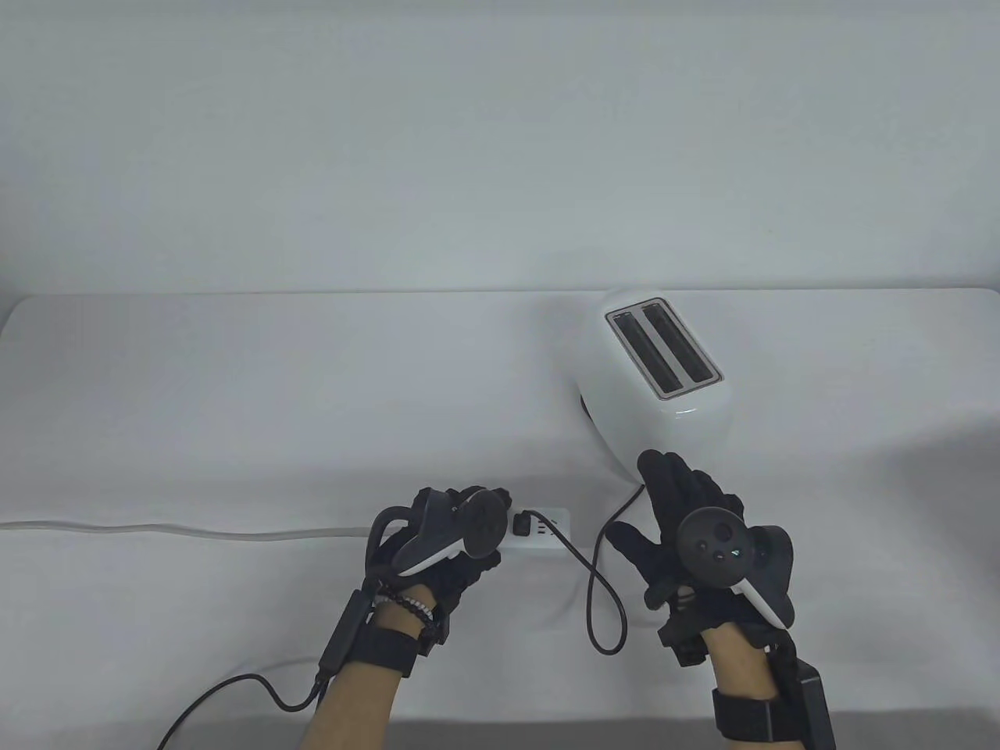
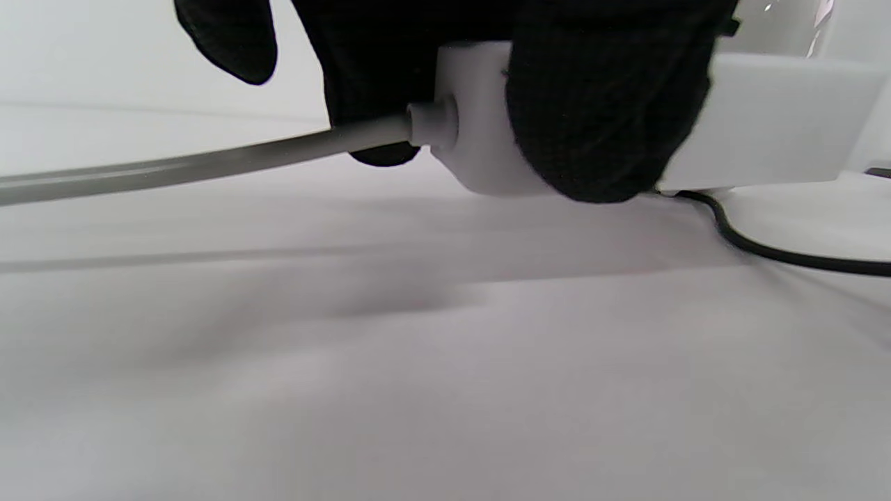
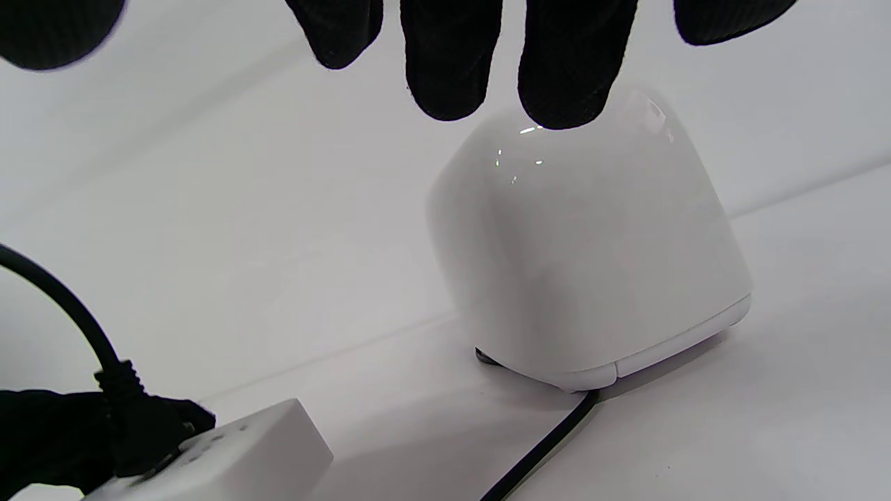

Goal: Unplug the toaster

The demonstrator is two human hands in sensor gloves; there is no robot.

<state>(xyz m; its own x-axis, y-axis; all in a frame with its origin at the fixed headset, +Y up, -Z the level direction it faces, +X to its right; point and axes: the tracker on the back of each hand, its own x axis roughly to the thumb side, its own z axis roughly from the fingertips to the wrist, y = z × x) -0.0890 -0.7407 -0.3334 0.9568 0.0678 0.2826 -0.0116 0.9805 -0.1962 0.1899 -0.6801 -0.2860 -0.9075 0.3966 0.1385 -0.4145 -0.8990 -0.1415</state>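
Toaster [image 1: 656, 391]: glossy white shell, smooth, catching small highlights; slot surround looks like metal. Power strip [image 3: 237, 452]: matt white plastic. Toaster cord [image 1: 601, 594] and plug [image 3: 139, 424]: black, smooth, rubbery. Strip's own cable [image 2: 209, 160]: pale grey, smooth. Gloves [image 3: 445, 49]: black knit cloth, matt. Table cover [image 2: 418, 383]: white cloth, matt, faintly creased.

White cloth-covered table [image 1: 234, 391], plain pale wall [image 1: 469, 141] behind its far edge
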